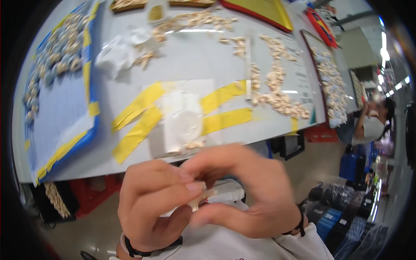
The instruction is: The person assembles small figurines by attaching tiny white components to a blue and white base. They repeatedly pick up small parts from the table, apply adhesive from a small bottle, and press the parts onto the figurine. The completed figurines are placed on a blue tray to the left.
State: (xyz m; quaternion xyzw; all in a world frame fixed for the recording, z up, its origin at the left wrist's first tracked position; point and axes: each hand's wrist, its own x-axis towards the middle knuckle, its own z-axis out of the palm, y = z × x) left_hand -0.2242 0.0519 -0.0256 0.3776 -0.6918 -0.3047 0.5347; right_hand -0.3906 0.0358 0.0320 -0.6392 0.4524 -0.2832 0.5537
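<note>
My left hand (151, 203) and my right hand (247, 190) are raised close to the camera, below the front edge of the white table (195, 65). Their fingertips meet around a small cream-coloured piece (200, 199), pinched between them and largely hidden by the fingers. The hands are blurred. Behind them on the table lies a clear plastic sheet (182, 119) held down by yellow tape strips (138, 119), with a round clear part in its middle and a few cream pieces at its lower edge.
A blue tray (60, 104) with several pale pieces fills the table's left. Rows of cream pieces (277, 86) lie at right, crumpled white plastic (117, 52) at the back. Another person (372, 121) sits at far right; dark crates (342, 216) stand on the floor.
</note>
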